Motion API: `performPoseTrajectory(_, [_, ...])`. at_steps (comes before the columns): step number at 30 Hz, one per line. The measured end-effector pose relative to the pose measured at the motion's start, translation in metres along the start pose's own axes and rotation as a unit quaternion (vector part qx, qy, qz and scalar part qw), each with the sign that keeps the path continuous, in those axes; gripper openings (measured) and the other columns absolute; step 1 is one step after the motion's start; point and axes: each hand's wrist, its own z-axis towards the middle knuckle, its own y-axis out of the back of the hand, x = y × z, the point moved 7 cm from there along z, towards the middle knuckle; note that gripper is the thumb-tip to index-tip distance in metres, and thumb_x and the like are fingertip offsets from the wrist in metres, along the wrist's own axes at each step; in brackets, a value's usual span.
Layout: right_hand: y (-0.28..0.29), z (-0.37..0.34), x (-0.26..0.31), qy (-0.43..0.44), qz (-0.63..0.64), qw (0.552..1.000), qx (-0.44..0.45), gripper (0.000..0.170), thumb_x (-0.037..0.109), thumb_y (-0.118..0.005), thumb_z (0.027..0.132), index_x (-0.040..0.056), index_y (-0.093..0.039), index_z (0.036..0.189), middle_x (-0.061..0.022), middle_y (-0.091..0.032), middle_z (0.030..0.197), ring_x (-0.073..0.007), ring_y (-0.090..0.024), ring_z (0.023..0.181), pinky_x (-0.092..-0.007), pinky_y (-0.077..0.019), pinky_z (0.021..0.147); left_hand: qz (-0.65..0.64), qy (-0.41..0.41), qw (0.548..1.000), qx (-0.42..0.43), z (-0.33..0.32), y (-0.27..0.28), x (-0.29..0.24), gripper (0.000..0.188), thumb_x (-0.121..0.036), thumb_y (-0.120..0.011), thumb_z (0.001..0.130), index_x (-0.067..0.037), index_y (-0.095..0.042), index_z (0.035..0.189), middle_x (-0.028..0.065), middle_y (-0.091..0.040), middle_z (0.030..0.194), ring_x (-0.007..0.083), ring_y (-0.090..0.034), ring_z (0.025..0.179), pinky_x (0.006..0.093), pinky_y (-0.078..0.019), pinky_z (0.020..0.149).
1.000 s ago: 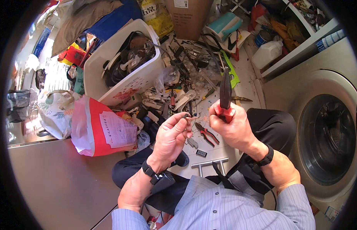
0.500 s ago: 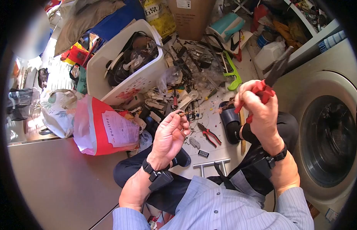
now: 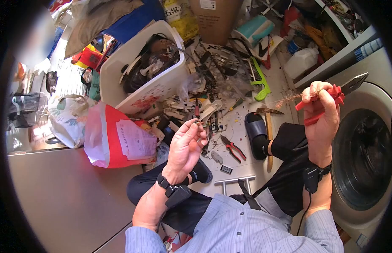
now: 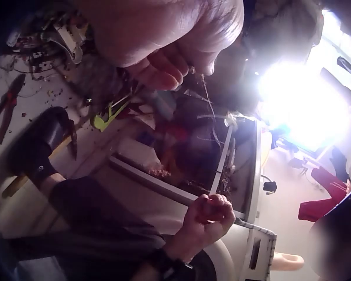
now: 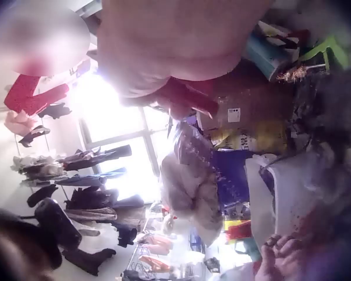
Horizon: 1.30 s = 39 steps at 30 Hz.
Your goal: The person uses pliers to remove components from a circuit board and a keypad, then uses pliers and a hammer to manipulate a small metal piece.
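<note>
My left hand (image 3: 183, 145) pinches a small dark piece (image 3: 199, 122) between thumb and fingertips. In the left wrist view, a thin wire strand (image 4: 209, 99) trails from those fingertips. Off to the right, in front of the washing machine, my right hand (image 3: 322, 126) grips red-handled pliers (image 3: 337, 96), their dark jaws pointing to the upper right. Fine copper strands (image 3: 287, 100) stick out leftward from the thumb and fingers of that same hand. Seen from the right wrist, a red pliers handle (image 5: 202, 102) shows below the palm.
A second pair of pliers (image 3: 234, 149) lies on the floor near a small black block (image 3: 226, 169). A hammer (image 3: 269, 139) is beside the slippered foot. Scattered scrap (image 3: 221, 67), a white bin (image 3: 141, 90), a red-and-white bag (image 3: 120, 135) and a washing machine (image 3: 364, 147) surround the person.
My right hand has swung right and away from the left, carrying the pliers and copper strands. The pliers have turned from upright to pointing right. The left hand stays nearly in place.
</note>
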Motion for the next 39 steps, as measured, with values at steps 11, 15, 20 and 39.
performPoseTrajectory(11, [-0.063, -0.066, -0.09, -0.239, -0.178, 0.939, 0.17, 0.016, 0.002, -0.077, 0.089, -0.001, -0.071, 0.104, 0.0007, -0.066, 0.09, -0.0063, -0.062, 0.079, -0.0244, -0.051, 0.068, -0.004, 0.033, 0.998, 0.061, -0.005, -0.035, 0.017, 0.026, -0.019, -0.065, 0.103, -0.008, -0.066, 0.127, 0.0048, -0.07, 0.108, 0.0187, -0.064, 0.094, 0.0319, -0.0495, 0.075])
performPoseTrajectory(15, [-0.077, -0.064, -0.081, -0.083, -0.264, 0.935, 0.22, 0.018, 0.004, -0.081, 0.084, -0.0007, -0.071, 0.098, -0.0047, -0.063, 0.084, -0.0103, -0.063, 0.077, -0.0274, -0.0507, 0.067, 0.002, 0.034, 0.996, 0.077, -0.012, -0.05, 0.02, 0.027, -0.017, -0.067, 0.102, -0.008, -0.066, 0.127, 0.0065, -0.072, 0.108, 0.0187, -0.065, 0.094, 0.0324, -0.0508, 0.076])
performPoseTrajectory(20, [-0.086, -0.072, -0.081, -0.071, -0.331, 0.904, 0.261, 0.014, 0.008, -0.079, 0.084, 0.002, -0.068, 0.091, -0.0093, -0.063, 0.079, -0.0199, -0.062, 0.068, -0.0318, -0.0499, 0.063, 0.049, 0.028, 0.995, 0.084, -0.019, -0.061, 0.022, 0.026, -0.012, -0.07, 0.099, -0.005, -0.067, 0.124, 0.0076, -0.072, 0.104, 0.0162, -0.065, 0.085, 0.0318, -0.0535, 0.076])
performPoseTrajectory(39, [-0.072, -0.064, -0.085, -0.1, -0.334, 0.92, 0.179, 0.008, 0.005, -0.071, 0.087, 0.0012, -0.066, 0.092, -0.0079, -0.06, 0.077, -0.0165, -0.056, 0.068, -0.032, -0.0471, 0.063, 0.179, -0.066, 0.981, 0.018, -0.016, -0.054, 0.005, 0.024, -0.005, -0.07, 0.097, 0.0, -0.067, 0.121, 0.007, -0.072, 0.102, 0.014, -0.067, 0.083, 0.0264, -0.0528, 0.071])
